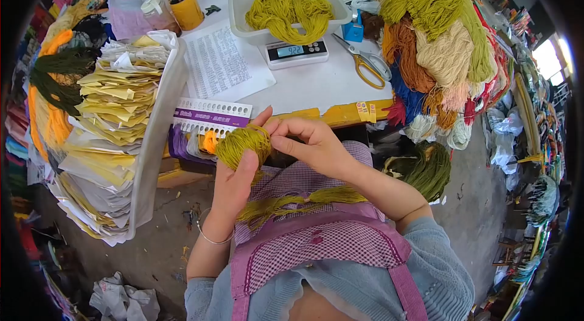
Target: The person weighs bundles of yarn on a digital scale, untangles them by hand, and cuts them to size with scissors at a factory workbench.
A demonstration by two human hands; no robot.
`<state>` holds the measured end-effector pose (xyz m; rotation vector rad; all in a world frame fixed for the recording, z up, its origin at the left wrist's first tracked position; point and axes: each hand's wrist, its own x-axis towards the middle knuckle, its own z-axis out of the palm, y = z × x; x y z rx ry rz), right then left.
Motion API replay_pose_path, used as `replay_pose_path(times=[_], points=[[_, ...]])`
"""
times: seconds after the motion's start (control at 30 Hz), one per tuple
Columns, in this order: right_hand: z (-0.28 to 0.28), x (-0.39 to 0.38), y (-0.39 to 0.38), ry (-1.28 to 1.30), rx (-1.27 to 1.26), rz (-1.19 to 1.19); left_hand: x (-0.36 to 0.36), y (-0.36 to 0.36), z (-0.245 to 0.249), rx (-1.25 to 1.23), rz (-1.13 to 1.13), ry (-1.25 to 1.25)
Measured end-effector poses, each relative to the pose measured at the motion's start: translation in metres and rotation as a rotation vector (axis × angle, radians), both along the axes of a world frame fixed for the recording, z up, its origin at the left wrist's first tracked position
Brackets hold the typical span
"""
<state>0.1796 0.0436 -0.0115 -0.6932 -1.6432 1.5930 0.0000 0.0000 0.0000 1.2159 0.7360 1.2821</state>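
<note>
My left hand point(234, 184) is closed around a bundle of olive-green yarn point(240, 148), held in front of my apron. At the bundle's right edge, my right hand point(313, 146) pinches its yarn between thumb and fingers. Another length of olive-green yarn point(298, 201) lies across my lap on the checked apron point(328, 233). Just beyond my left hand is a purple-and-white card with holes point(213, 115), with coloured thread tufts hanging from it.
On the table, a white tray point(234, 8) of green yarn sits on a digital scale point(297, 53). Scissors point(368, 72) and a printed sheet point(222, 56) lie beside it. Stacked paper packets point(115, 114) stand left; heaped yarn skeins point(426, 35) rise right.
</note>
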Motion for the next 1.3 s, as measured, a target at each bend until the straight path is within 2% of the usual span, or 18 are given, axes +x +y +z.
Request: replay_pose_path(times=[0.07, 0.13, 0.2, 0.27, 0.3, 0.37, 0.47, 0.57, 0.63, 0.7, 0.77, 0.83, 0.87, 0.93, 0.97, 1.03, 1.23, 1.3], points=[[0.003, -0.002, -0.006, 0.098, -0.163, -0.033, 0.006, -0.006, 0.003, -0.005, 0.103, -0.031], [0.003, -0.001, -0.003, 0.101, -0.179, -0.03, 0.007, 0.003, 0.006, -0.109, 0.257, 0.219], [0.007, 0.0, 0.005, 0.03, -0.132, -0.061, 0.006, 0.007, 0.007, -0.112, 0.295, 0.034], [0.013, 0.007, 0.029, -0.255, 0.43, -0.373, 0.002, 0.011, 0.01, -0.234, 0.314, -0.173], [0.021, 0.01, 0.046, -0.289, 0.496, -0.518, -0.005, 0.013, 0.012, -0.211, 0.202, -0.381], [0.029, 0.021, 0.091, -0.511, 1.023, -0.787, -0.009, 0.016, 0.03, -0.133, 0.017, -0.642], [0.018, 0.021, 0.141, -0.572, 1.074, -0.777, -0.012, 0.032, 0.034, -0.153, -0.117, -0.644], [0.005, 0.027, 0.175, -0.749, 1.199, -0.659, 0.003, 0.072, 0.024, -0.244, 0.142, -0.192], [0.014, 0.029, 0.177, -0.73, 1.253, -0.625, 0.016, 0.108, 0.012, -0.319, 0.176, -0.278], [0.03, 0.03, 0.169, -0.843, 0.899, -0.529, 0.028, 0.141, -0.003, -0.41, 0.193, -0.284], [0.03, 0.039, 0.178, -0.78, 0.967, -0.522, 0.038, 0.161, -0.005, -0.459, 0.165, -0.273], [0.035, 0.046, 0.189, -0.63, 0.412, -0.218, 0.048, 0.172, -0.008, -0.481, 0.126, -0.277], [0.034, 0.048, 0.191, -0.635, 0.412, -0.22, 0.051, 0.175, -0.01, -0.481, 0.122, -0.281], [0.031, 0.047, 0.187, -0.32, 0.32, -0.165, 0.055, 0.177, -0.01, -0.397, 0.226, -0.232], [0.03, 0.047, 0.184, -0.322, 0.318, -0.162, 0.055, 0.178, -0.01, -0.399, 0.228, -0.234], [0.033, 0.043, 0.18, -0.197, 0.134, -0.202, 0.052, 0.178, -0.011, -0.357, 0.233, -0.175], [0.043, 0.044, 0.185, -0.569, 0.196, -0.217, 0.052, 0.174, -0.015, -0.226, 0.258, -0.06], [0.037, 0.042, 0.19, -0.456, 0.145, -0.228, 0.053, 0.174, -0.012, -0.248, 0.261, -0.078]])
